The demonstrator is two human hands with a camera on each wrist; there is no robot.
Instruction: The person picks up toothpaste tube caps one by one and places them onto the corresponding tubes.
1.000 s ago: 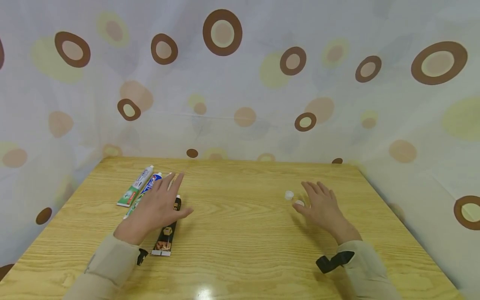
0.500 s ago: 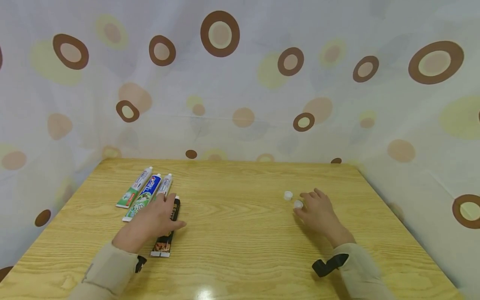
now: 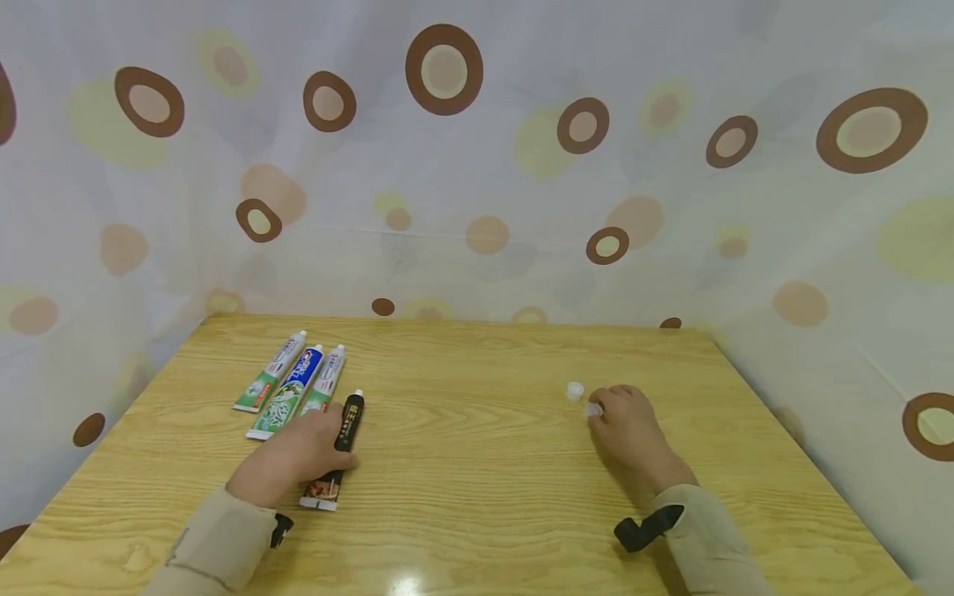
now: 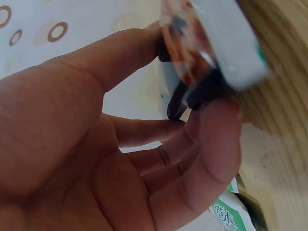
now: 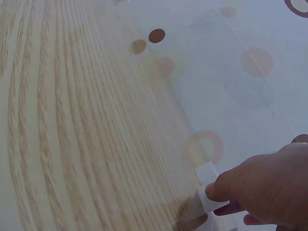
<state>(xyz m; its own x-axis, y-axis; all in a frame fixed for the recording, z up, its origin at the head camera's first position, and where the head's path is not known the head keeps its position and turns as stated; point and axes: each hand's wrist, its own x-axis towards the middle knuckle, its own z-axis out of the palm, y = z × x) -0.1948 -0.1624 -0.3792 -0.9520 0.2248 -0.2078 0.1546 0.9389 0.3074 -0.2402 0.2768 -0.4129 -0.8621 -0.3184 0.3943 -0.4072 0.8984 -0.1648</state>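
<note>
In the head view my left hand (image 3: 291, 457) reaches over a black toothpaste tube (image 3: 349, 426) lying on the table. Its thumb and fingers grip the tube's sides, as the left wrist view shows; there the tube (image 4: 185, 41) looks tilted and partly blurred. On the right, my right hand (image 3: 632, 429) pinches a small white cap (image 3: 593, 410) between thumb and fingertips. A second white cap (image 3: 575, 391) stands just beyond it on the table. In the right wrist view the pinched cap (image 5: 206, 197) is partly covered by the thumb.
Three more toothpaste tubes lie side by side left of the black one: a green-and-white tube (image 3: 270, 374), a blue-and-green tube (image 3: 286, 396) and another white-and-green tube (image 3: 328, 377). A patterned curtain (image 3: 477, 182) borders the wooden table (image 3: 462, 463) at the back and sides.
Both hands have come down from hovering with spread fingers. The left has closed round the black toothpaste tube; the right has taken hold of the nearer white cap.
</note>
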